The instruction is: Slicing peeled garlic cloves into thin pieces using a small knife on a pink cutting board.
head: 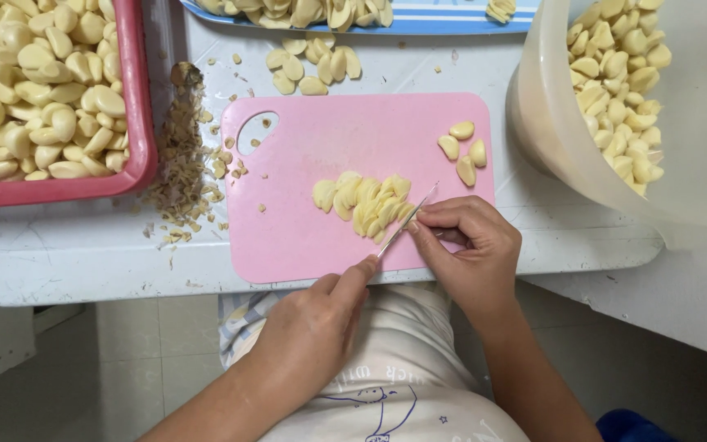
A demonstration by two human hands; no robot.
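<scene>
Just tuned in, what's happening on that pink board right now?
A person is slicing peeled garlic on the pink cutting board. The left hand holds a thin knife, its blade against the pile of cut garlic; the right hand steadies the piece at the blade. Four whole cloves wait on the board's corner.

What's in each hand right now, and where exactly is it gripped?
The left hand holds a knife by its handle, forefinger along the blade's back. The right hand pins a garlic clove at its end with its fingers, on the pink cutting board.
</scene>
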